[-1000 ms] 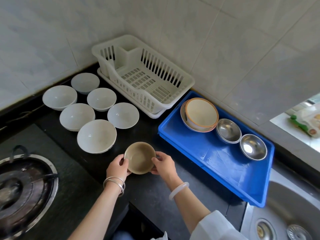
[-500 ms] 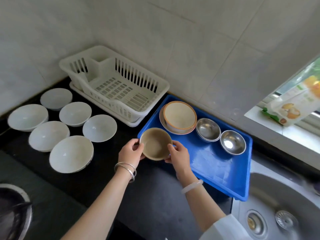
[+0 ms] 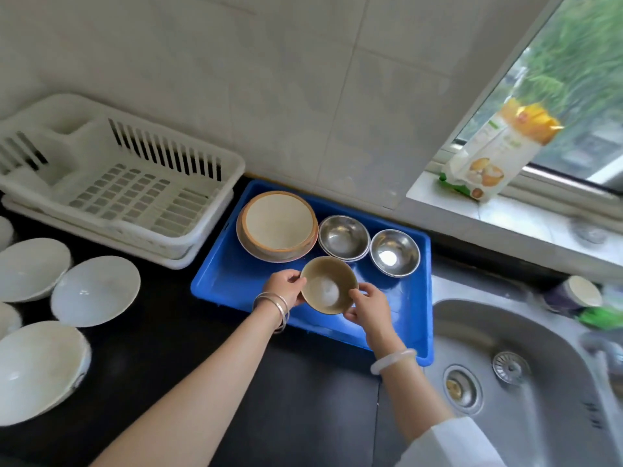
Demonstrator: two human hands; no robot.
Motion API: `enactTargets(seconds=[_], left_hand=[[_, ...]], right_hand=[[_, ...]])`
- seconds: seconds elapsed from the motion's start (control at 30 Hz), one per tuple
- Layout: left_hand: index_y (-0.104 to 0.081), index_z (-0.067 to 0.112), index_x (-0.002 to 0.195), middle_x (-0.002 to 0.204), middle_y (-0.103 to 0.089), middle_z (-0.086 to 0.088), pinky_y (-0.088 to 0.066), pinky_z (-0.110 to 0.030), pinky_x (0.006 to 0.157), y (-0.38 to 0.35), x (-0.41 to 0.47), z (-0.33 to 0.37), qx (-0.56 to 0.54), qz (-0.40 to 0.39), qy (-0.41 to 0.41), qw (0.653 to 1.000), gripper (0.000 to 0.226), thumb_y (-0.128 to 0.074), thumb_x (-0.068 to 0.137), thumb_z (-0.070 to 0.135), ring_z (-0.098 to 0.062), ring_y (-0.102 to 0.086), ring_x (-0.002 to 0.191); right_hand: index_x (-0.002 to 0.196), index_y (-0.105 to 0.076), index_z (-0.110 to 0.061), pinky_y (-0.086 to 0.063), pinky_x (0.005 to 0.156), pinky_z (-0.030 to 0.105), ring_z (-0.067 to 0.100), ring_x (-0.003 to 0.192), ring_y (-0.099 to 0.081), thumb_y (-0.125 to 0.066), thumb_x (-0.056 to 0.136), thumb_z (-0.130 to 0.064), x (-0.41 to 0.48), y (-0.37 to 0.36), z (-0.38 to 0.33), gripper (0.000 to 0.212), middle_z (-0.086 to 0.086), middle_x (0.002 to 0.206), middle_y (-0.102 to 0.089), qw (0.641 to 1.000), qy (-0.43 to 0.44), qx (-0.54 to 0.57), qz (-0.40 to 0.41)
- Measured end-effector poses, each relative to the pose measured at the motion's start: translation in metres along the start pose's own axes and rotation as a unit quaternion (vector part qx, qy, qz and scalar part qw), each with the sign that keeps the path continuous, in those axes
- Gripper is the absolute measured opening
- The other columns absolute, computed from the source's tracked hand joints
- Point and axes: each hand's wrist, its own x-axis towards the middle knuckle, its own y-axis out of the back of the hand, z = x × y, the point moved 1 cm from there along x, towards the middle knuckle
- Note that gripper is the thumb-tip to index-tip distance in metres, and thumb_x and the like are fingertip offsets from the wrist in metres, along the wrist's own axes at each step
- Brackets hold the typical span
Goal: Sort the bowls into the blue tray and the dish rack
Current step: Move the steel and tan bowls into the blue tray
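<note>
A small tan bowl (image 3: 328,285) is held over the blue tray (image 3: 232,281), just in front of the other bowls. My left hand (image 3: 286,286) grips its left rim and my right hand (image 3: 369,306) grips its right side. In the tray's back row sit a cream bowl with an orange rim (image 3: 278,224) stacked on a plate, and two steel bowls (image 3: 344,237) (image 3: 394,252). The white dish rack (image 3: 111,183) stands empty to the left. Several white bowls (image 3: 96,289) rest on the dark counter at far left.
A steel sink (image 3: 526,375) lies right of the tray. A food packet (image 3: 499,153) leans on the window sill. A cup (image 3: 580,293) and green item sit behind the sink. Tiled wall runs behind tray and rack.
Both hands carried the tan bowl from the counter rightward, over the tray's edge, to above the tray's middle. The view has swung right with them.
</note>
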Motion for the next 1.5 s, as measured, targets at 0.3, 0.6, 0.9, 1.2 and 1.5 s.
enactTargets(seconds=[0.3, 0.6, 0.9, 1.2, 1.5], left_hand=[[-0.058, 0.013, 0.075, 0.095, -0.069, -0.021, -0.054, -0.049, 0.083, 0.03, 0.017, -0.012, 0.24, 0.069, 0.002, 0.968, 0.014, -0.05, 0.082, 0.004, -0.038, -0.063, 0.095], [-0.053, 0.011, 0.072, 0.074, -0.053, -0.01, -0.036, -0.032, 0.062, 0.072, 0.028, -0.001, 0.396, 0.061, 0.007, 0.916, 0.016, -0.046, 0.085, 0.006, -0.023, -0.045, 0.068], [-0.067, 0.008, 0.089, 0.094, -0.07, -0.016, -0.054, -0.043, 0.086, 0.074, 0.03, -0.002, 0.309, 0.001, 0.005, 0.951, 0.012, -0.056, 0.085, 0.012, -0.032, -0.066, 0.09], [-0.06, 0.013, 0.08, 0.091, -0.069, -0.016, -0.054, -0.045, 0.08, 0.034, 0.029, -0.007, 0.328, 0.002, -0.021, 0.944, 0.013, -0.049, 0.084, 0.007, -0.029, -0.061, 0.077], [-0.056, 0.018, 0.069, 0.086, -0.064, -0.011, -0.054, -0.045, 0.083, 0.037, 0.032, -0.007, 0.291, 0.027, 0.0, 0.956, 0.021, -0.05, 0.085, 0.006, -0.029, -0.061, 0.082]], right_hand=[[0.084, -0.058, -0.016, -0.046, 0.041, 0.016, 0.012, 0.044, -0.062, -0.048, 0.081, -0.004, 0.008, -0.029, 0.01, 0.015, 0.009, 0.082, -0.06, 0.993, -0.033, -0.075, -0.088], [0.094, -0.057, -0.011, -0.057, 0.052, 0.02, 0.019, 0.061, -0.068, -0.052, 0.087, -0.005, 0.01, -0.077, 0.005, 0.01, 0.017, 0.103, -0.063, 0.988, -0.052, -0.032, -0.141], [0.09, -0.058, -0.013, -0.055, 0.047, 0.02, 0.029, 0.074, -0.07, -0.05, 0.087, -0.002, 0.007, -0.071, 0.005, 0.014, 0.019, 0.107, -0.061, 0.994, -0.052, -0.043, -0.09], [0.096, -0.058, -0.014, -0.058, 0.056, 0.027, 0.024, 0.064, -0.068, -0.05, 0.085, -0.005, 0.014, -0.04, 0.017, 0.016, 0.013, 0.091, -0.063, 0.994, -0.057, -0.087, -0.036], [0.096, -0.059, -0.014, -0.058, 0.059, 0.027, 0.02, 0.059, -0.064, -0.054, 0.089, -0.012, 0.016, -0.043, 0.018, 0.008, 0.013, 0.09, -0.064, 0.994, -0.055, -0.077, -0.05]])
